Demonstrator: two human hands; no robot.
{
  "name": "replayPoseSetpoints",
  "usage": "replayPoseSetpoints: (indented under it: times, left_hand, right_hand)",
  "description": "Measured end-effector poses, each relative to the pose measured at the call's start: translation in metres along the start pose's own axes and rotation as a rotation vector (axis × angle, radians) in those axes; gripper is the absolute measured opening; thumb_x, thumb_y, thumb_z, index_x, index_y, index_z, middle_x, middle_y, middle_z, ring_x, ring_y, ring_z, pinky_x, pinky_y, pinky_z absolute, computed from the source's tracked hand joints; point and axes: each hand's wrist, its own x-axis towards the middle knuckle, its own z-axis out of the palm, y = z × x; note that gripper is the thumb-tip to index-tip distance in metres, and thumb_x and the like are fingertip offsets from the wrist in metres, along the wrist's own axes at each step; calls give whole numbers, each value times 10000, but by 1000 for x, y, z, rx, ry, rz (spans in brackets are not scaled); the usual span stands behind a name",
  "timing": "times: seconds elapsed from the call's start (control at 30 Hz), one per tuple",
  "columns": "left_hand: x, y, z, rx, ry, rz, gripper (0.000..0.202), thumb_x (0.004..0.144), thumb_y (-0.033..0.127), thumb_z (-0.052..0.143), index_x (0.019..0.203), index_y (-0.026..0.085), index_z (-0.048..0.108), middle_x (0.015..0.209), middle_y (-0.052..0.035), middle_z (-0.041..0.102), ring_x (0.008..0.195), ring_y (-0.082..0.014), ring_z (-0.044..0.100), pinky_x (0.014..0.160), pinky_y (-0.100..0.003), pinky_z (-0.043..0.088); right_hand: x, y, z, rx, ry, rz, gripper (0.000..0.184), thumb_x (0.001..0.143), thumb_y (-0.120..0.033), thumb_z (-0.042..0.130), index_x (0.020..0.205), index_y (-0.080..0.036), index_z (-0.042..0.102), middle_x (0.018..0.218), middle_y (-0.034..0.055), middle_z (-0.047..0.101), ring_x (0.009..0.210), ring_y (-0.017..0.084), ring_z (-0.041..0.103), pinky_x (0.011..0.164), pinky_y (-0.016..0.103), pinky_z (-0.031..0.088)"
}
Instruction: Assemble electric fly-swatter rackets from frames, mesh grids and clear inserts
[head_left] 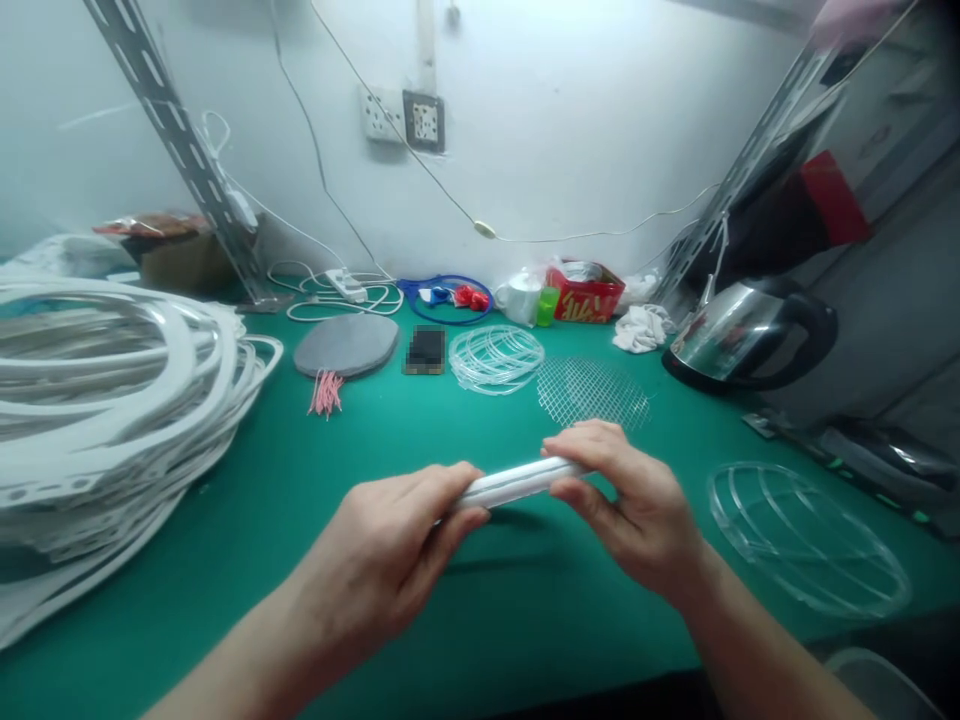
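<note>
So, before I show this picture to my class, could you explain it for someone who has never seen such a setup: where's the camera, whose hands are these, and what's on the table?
There is no machine here. The one picture comes from a camera worn on a person's head, looking forward and down at their own bare hands. The left hand and right hand grip opposite ends of a flat white item, seen edge-on above the green tabletop; I can't tell exactly what it is. Farther back lie a grey disc, pink strands, clear rings and round wire mesh. White curved strips are piled at the left; a metal kettle stands at the right.
</note>
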Motion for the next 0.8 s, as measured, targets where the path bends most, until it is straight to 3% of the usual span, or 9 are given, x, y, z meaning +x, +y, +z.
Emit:
replayPoseSetpoints:
  times: [0.13, 0.23, 0.33, 0.43, 0.5, 0.57, 0.67, 0.8]
  left_hand:
    - [1, 0, 4, 82, 106, 55, 132, 847, 224, 514, 976, 196, 522, 756, 2, 650, 627, -116, 609, 591, -209, 437]
    - [-6, -8, -1, 71, 94, 73, 132, 848, 206, 505, 979, 201, 524, 747, 9, 651, 620, -108, 608, 590, -199, 440]
    - [-16, -22, -11, 42, 30, 45, 179, 851, 248, 501, 1024, 226, 542, 839, 16, 676, 702, -110, 637, 643, -171, 465]
    - [-22, -29, -19, 53, 6, -83, 238, 849, 340, 495, 1062, 257, 562, 941, 32, 684, 810, -125, 650, 705, -149, 478]
    - [-19, -23, -21, 94, 13, -112, 322, 834, 409, 503, 1121, 269, 543, 1009, 27, 674, 872, -143, 644, 741, -162, 480]
    - [-10, -9, -20, 130, 2, -47, 360, 825, 429, 515, 1150, 275, 522, 1005, 21, 674, 841, -141, 646, 724, -174, 484]
    - [4, 13, -17, 125, -53, 75, 268, 855, 351, 493, 1105, 261, 530, 881, 25, 681, 695, -111, 638, 618, -171, 474]
    - [11, 24, -15, 144, -2, 142, 210, 879, 273, 445, 1065, 215, 521, 822, -11, 668, 663, -130, 628, 559, -198, 451]
  right_hand:
    - [2, -4, 2, -77, 59, -10, 78, 829, -198, 572, 907, -189, 565, 760, 7, 648, 687, 133, 598, 918, 424, 368]
    - [0, -2, -2, -56, 17, -17, 136, 815, -206, 593, 949, -197, 579, 821, 16, 667, 780, 154, 617, 953, 432, 355]
    - [-7, 5, -9, 72, -59, 70, 328, 833, -246, 575, 1157, -207, 536, 1056, 61, 648, 982, 185, 592, 906, 362, 435]
    - [-15, 10, -12, 197, -54, 159, 323, 868, -208, 514, 1191, -216, 530, 1042, 48, 653, 915, 139, 617, 749, 234, 510]
    - [-18, 10, -9, 220, -41, 124, 293, 874, -181, 496, 1161, -209, 550, 995, 41, 662, 862, 121, 623, 733, 213, 510]
    - [-17, 7, -5, 202, -45, 47, 306, 876, -172, 488, 1178, -188, 533, 1026, 61, 653, 918, 136, 607, 796, 245, 498]
    - [-13, 1, -1, 156, -62, -52, 318, 881, -176, 473, 1197, -154, 502, 1068, 91, 636, 978, 157, 584, 852, 292, 472]
    - [-6, -7, 1, 91, -49, -82, 204, 881, -186, 462, 1066, -149, 538, 920, 65, 669, 804, 135, 618, 838, 305, 470]
